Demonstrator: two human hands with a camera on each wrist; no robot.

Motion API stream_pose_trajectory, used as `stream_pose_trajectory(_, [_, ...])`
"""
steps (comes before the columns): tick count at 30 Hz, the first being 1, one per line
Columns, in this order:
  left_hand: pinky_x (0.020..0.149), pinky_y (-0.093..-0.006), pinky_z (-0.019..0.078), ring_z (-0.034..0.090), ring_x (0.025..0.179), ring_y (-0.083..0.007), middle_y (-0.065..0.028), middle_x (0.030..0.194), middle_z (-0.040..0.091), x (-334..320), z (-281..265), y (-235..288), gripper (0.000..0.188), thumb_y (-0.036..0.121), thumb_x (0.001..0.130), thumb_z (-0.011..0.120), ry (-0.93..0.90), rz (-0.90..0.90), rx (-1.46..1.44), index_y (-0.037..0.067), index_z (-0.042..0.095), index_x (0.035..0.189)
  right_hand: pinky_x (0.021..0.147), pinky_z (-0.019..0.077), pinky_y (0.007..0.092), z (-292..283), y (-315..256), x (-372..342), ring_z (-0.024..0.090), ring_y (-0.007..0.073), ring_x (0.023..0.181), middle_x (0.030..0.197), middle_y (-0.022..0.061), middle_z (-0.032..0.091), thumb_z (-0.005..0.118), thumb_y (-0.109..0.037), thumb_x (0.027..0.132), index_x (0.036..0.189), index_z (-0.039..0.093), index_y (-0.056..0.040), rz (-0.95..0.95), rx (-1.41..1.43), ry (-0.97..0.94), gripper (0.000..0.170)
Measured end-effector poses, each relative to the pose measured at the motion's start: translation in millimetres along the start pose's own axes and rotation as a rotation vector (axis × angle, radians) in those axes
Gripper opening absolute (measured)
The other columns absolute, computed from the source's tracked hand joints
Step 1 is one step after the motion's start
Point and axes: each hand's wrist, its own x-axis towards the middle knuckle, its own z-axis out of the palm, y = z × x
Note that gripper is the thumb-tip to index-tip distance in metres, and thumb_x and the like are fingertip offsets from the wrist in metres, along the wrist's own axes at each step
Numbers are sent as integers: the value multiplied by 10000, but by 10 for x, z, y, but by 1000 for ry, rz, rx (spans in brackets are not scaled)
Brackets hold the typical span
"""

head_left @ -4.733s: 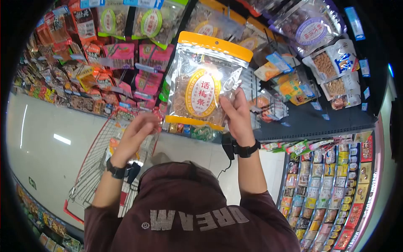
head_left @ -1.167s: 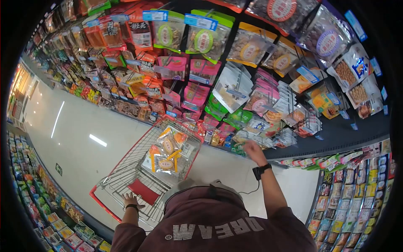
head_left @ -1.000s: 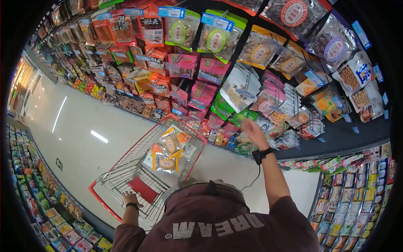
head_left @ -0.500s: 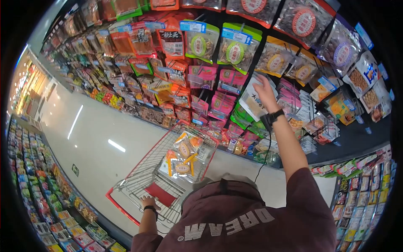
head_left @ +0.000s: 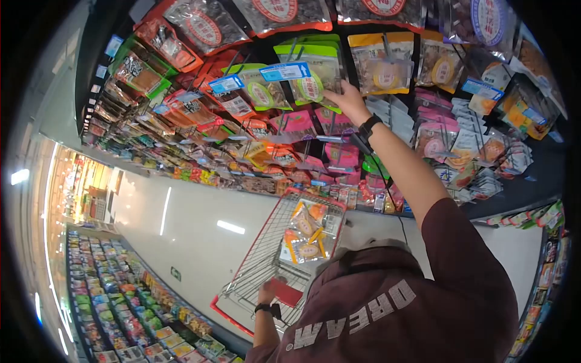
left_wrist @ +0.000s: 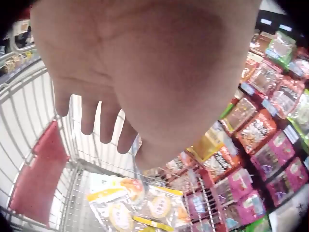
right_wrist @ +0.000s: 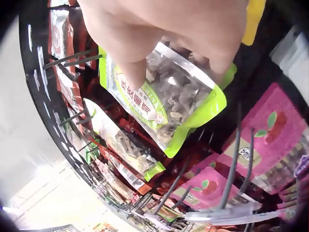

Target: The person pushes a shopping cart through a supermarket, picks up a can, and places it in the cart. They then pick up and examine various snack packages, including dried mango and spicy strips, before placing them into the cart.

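At the shelf in the head view, my right hand (head_left: 348, 101) is on a green-edged clear bag (head_left: 310, 89) that hangs from a hook. The right wrist view shows the thumb of that hand (right_wrist: 169, 34) across the front of the bag (right_wrist: 176, 94), the other fingers curled round its far edge. My left hand (head_left: 266, 293) is beside the red panel (head_left: 285, 293) of the shopping cart. Seen in the left wrist view, the left hand (left_wrist: 145, 72) has its fingers extended above the wire basket, holding nothing.
Yellow-edged bags (head_left: 305, 224) lie in the cart (head_left: 248, 266). Pink packs (head_left: 342, 156) hang below the green-edged bags, and a yellow-edged bag (head_left: 382, 63) hangs to their right. A blue price tag (head_left: 284, 71) projects before them. Another stocked shelf (head_left: 115, 284) stands at lower left.
My right hand has moved up and left from in front of the white packs to the green-edged bag and taken hold of it. The head view has turned, shifting cart and left hand rightward.
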Motion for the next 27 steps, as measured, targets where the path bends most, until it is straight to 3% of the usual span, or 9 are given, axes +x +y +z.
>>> stream_pose_trajectory(1, [886,-396,570,727,1031,-303,-209,1100,745,-112,-474,586,379,296,979,657,137,-120,-218,14,686,1231,927,513,374,-15,21,7,688,247,1069,1177,160,723,782,-306,902,1267,610,39,15,18,-8,530])
stream_pose_trajectory(3, [894,-382,560,720,1081,-294,-212,1149,739,-80,-724,956,381,247,981,651,154,-80,-732,8,641,1277,911,516,355,-20,61,-4,683,214,1050,1164,149,727,750,-282,937,1263,611,19,-87,-180,29,465])
stream_pose_trajectory(7, [920,-340,545,695,1058,-215,-140,1167,727,-9,-1662,1935,336,146,1011,614,237,90,-708,1,606,1313,968,488,333,-109,-300,-366,634,166,1097,1248,99,690,680,-278,1008,1372,547,-2,-164,43,-19,476])
stream_pose_trajectory(11, [993,-358,529,659,1152,-193,-125,1254,667,-101,-2601,3161,309,126,1030,605,275,328,-825,14,597,1318,1040,444,330,-223,-1003,-606,594,168,1140,1280,26,660,646,-306,1044,1352,578,-21,95,226,-59,425])
stream_pose_trajectory(17, [983,-347,527,656,1117,-203,-102,1228,653,140,-3358,4299,317,116,1017,637,369,661,-777,7,585,1310,902,524,430,-327,-740,-482,684,410,1083,1148,261,696,664,-255,990,1297,555,20,-133,-363,-67,427])
stream_pose_trajectory(21, [1034,-351,501,583,1245,-192,-108,1340,601,401,-3467,4665,426,124,1031,632,353,753,-894,27,491,1421,951,515,425,-197,-743,-747,676,363,1141,1197,211,698,674,-214,980,1352,531,-8,-219,-139,-61,449])
stream_pose_trajectory(25, [1061,-394,489,498,1340,-249,-132,1485,443,311,-3672,5028,718,129,999,679,349,815,-998,53,252,1572,979,508,396,-71,-1051,-1144,674,253,1130,1224,174,695,666,-176,992,1391,506,-8,-49,28,-215,461])
stream_pose_trajectory(26, [1081,-420,478,458,1380,-274,-160,1556,344,371,-3692,5033,856,128,979,705,192,857,-1115,71,126,1607,982,505,389,-45,-1085,-1246,664,236,1133,1235,164,688,665,-171,994,1395,503,-9,-48,78,-229,462])
stream_pose_trajectory(27, [1055,-411,502,530,1321,-272,-168,1498,448,275,-3743,5104,862,118,969,716,169,810,-1185,51,126,1594,985,502,383,-31,-1106,-1335,654,220,1137,1245,155,681,664,-167,996,1399,500,-9,-52,130,-247,463])
